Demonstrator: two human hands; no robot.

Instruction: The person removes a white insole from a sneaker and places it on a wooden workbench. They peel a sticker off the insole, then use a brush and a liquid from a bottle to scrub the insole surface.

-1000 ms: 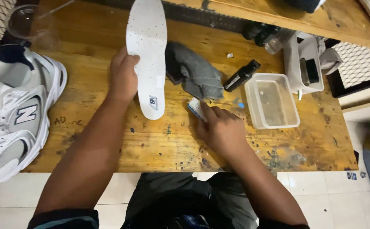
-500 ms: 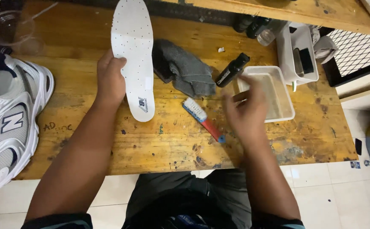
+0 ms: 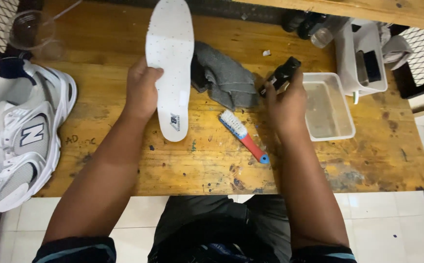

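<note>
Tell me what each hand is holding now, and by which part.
The left hand grips the white insole at its left edge, near the middle. The right hand holds the small black bottle around its lower body.

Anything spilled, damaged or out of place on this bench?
Nothing spilled. The wooden table is stained and paint-flecked, the grey cloth lies crumpled, and the white sneaker overhangs the left edge. The brush lies flat.
</note>
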